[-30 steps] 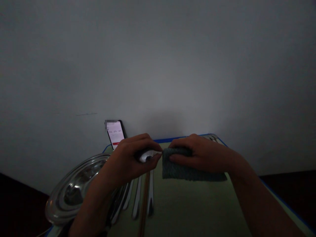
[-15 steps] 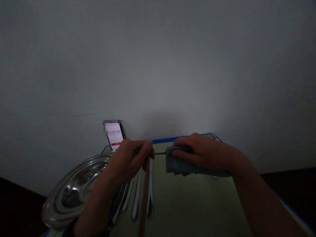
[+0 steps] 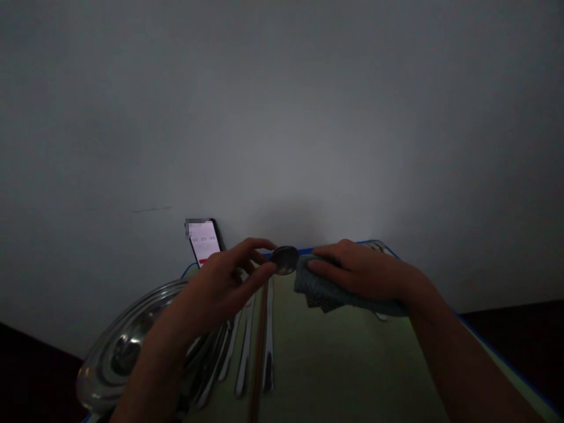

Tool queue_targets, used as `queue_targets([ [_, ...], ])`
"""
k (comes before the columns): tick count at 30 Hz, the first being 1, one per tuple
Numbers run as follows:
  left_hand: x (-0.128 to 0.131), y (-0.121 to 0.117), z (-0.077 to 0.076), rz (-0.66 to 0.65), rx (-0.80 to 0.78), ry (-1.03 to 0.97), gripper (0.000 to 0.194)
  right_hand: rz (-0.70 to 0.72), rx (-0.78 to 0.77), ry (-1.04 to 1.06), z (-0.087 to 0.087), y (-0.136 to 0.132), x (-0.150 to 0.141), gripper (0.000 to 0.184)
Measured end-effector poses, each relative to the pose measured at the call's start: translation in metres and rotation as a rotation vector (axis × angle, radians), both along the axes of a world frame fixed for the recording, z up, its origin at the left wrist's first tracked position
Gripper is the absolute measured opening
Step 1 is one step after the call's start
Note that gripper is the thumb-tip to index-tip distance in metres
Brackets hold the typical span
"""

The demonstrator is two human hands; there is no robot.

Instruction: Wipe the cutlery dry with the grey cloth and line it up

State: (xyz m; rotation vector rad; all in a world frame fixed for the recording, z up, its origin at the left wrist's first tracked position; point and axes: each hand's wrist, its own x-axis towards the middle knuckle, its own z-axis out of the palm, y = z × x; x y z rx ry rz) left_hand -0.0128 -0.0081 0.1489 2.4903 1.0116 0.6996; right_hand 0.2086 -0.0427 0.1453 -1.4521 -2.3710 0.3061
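A metal spoon (image 3: 285,260) is held above the table, its bowl turned towards me. My right hand (image 3: 359,267) grips a blue-grey cloth (image 3: 328,288), and the spoon's handle goes out of sight into the cloth. At the left rim of the bowl, my left hand (image 3: 233,273) has its thumb and index finger apart, the tips at or close to the metal. Below the left hand lie several pieces of metal cutlery (image 3: 244,358) and brown wooden chopsticks (image 3: 258,352).
A shiny metal bowl (image 3: 99,352) stands at the left, partly behind my left forearm. A lit phone (image 3: 205,238) leans against the wall (image 3: 282,129). More cutlery (image 3: 376,245) lies at the far right corner of the light green table (image 3: 343,364), which has a blue edge.
My left fingers have loosened from their pinch on the spoon and spread apart. The spoon's bowl now shows, facing me. My right hand keeps hold of the cloth.
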Motion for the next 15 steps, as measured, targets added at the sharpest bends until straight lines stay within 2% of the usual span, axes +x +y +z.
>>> queue_targets([
  [3, -0.002, -0.002, 0.000, -0.065, 0.070, 0.027, 0.041, 0.029, -0.003, 0.017, 0.003, -0.002, -0.001, 0.038],
  [6, 0.006, -0.004, -0.003, -0.112, 0.155, 0.054, 0.037, 0.082, -0.045, 0.049, 0.004, -0.001, -0.002, 0.038],
  [8, 0.012, -0.005, -0.004, -0.120, 0.190, 0.056, 0.034, 0.101, -0.061, 0.065, 0.003, -0.001, -0.003, 0.038],
  [13, 0.016, -0.004, -0.005, -0.116, 0.218, 0.041, 0.041, 0.114, -0.047, 0.082, 0.000, 0.000, -0.006, 0.037],
  [15, 0.015, -0.003, -0.004, -0.104, 0.232, 0.040, 0.036, 0.121, -0.050, 0.086, -0.001, 0.001, -0.006, 0.037],
])
